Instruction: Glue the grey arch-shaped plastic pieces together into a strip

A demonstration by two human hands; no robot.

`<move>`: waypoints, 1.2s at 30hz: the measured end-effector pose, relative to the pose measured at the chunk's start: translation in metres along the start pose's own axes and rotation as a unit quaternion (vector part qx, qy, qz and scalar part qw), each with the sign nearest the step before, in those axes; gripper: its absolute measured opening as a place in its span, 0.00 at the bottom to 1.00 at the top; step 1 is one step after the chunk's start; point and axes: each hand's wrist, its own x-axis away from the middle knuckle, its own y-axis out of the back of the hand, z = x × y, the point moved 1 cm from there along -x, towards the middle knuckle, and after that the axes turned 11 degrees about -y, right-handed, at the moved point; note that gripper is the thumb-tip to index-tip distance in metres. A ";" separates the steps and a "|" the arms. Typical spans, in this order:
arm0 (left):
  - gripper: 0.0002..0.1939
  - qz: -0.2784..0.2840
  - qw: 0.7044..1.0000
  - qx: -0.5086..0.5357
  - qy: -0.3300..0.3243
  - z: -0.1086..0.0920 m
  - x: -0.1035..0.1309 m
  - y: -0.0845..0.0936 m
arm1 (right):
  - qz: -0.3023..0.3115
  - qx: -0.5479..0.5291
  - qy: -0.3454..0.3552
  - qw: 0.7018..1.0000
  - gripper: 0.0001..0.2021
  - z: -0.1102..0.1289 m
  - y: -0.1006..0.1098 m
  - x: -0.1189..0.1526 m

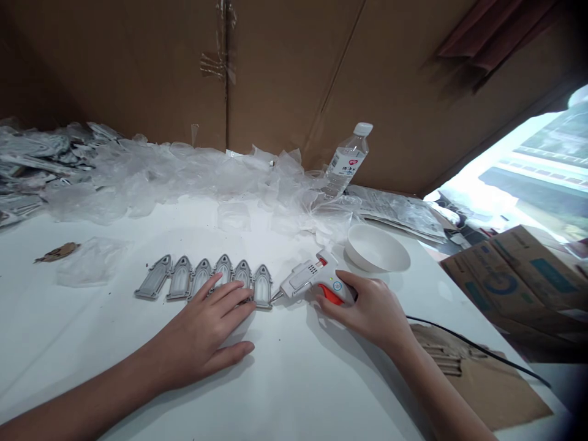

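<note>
Several grey arched window-shaped pieces lie side by side in a row on the white table. My left hand rests over the right part of the row, fingers spread and fingertips on the pieces, covering their lower edges. A white hot glue gun with a red trigger is gripped in my right hand. Its metal nozzle points left and meets the lower right corner of the rightmost piece. Whether glue is coming out is too small to tell.
Crumpled clear plastic bags line the back, with a water bottle among them. A white bowl stands behind the glue gun. The black cord crosses a cardboard sheet at right. Cardboard boxes stand beyond the table edge.
</note>
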 end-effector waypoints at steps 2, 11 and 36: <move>0.22 0.001 1.000 -0.001 0.000 0.000 0.000 -0.001 | -0.006 -0.002 0.009 1.000 0.22 -0.001 0.000 0.000; 0.22 0.000 1.000 0.002 0.005 0.003 -0.001 -0.002 | 0.009 -0.056 -0.008 0.998 0.21 -0.005 -0.003 -0.003; 0.28 0.000 0.998 0.047 -0.035 0.035 0.017 0.007 | -0.171 0.001 -0.004 0.985 0.17 0.037 -0.037 -0.006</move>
